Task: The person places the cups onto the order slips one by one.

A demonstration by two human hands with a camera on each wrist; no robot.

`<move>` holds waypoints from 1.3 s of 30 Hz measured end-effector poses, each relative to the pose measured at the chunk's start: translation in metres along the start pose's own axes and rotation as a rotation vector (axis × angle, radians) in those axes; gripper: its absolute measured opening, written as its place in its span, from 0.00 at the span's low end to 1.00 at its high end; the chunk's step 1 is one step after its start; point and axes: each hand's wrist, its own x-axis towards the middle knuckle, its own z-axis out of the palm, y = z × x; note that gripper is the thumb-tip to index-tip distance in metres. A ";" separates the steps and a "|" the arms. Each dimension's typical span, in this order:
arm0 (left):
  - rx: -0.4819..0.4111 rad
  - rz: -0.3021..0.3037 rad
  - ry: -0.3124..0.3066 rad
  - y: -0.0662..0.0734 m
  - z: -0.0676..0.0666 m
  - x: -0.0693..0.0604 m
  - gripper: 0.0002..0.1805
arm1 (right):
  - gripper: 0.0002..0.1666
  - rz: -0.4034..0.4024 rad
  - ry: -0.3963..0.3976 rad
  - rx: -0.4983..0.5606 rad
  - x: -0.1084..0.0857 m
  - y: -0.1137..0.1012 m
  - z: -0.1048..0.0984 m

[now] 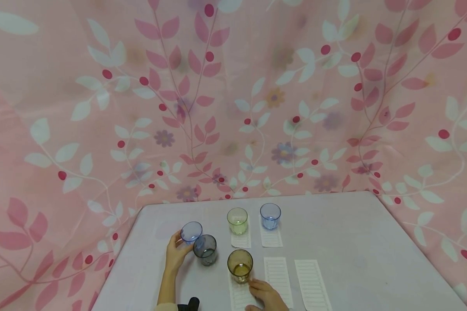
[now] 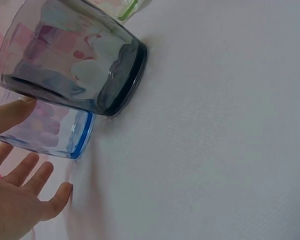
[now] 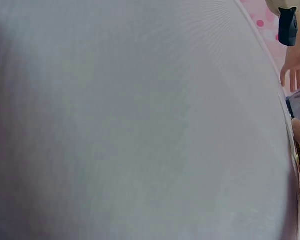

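Note:
My left hand (image 1: pixel 176 255) is at the clear blue glass (image 1: pixel 191 233), thumb on its near side and fingers on its far left. In the left wrist view the thumb and index finger (image 2: pixel 1 154) meet this glass (image 2: pixel 65 131) near its rim, while the other fingers spread loosely. A dark grey glass (image 1: pixel 205 250) stands upright just right of it. My right hand (image 1: pixel 270 297) lies beside the amber glass (image 1: pixel 240 266), fingertips at its lower right side. That glass stands upright on a white paper strip (image 1: pixel 242 298).
Farther back, a green glass (image 1: pixel 237 221) and another blue glass (image 1: pixel 270 217) stand on paper strips. Two bare paper strips (image 1: pixel 278 276) (image 1: pixel 313 285) lie right of the amber glass. A floral curtain (image 1: pixel 233 108) hangs behind the white table (image 1: pixel 358 242).

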 end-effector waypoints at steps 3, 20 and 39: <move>-0.029 -0.008 -0.011 -0.001 0.000 0.000 0.40 | 0.28 0.009 0.040 -0.003 0.000 0.000 -0.005; -0.163 -0.035 -0.195 -0.003 -0.007 0.008 0.45 | 0.32 0.178 0.059 -0.056 -0.035 0.023 -0.069; -0.174 -0.008 -0.046 0.013 -0.016 0.001 0.44 | 0.33 0.147 0.065 -0.284 -0.072 0.041 -0.078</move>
